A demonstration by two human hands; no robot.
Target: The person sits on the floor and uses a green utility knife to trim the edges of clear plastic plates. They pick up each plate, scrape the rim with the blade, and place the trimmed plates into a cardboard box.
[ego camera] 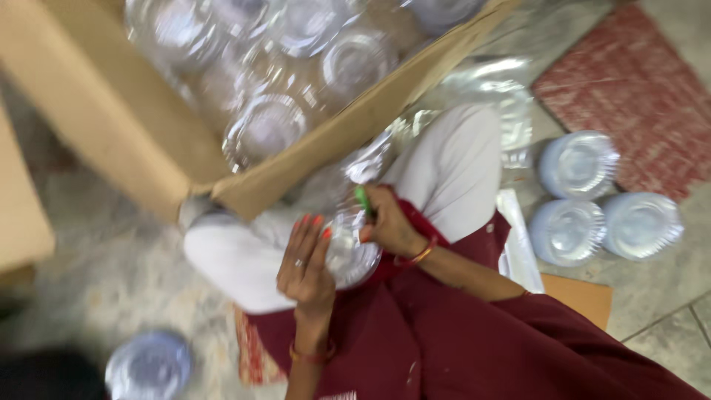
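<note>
The left hand point(305, 261) cups the side of a clear plastic lidded container point(351, 252) held over the person's lap, fingers spread flat against it, while the right hand point(389, 222) is closed on a small green object point(362, 200) pressed at the container's top edge; the blur hides what that object is. Just beyond the knees stands a large cardboard box point(96, 111) filled with more clear containers point(281, 81), and to the right three stacks of silvery foil plates point(603, 204) sit on the floor near a red mat point(629, 81), with another stack point(150, 364) at lower left.
</note>
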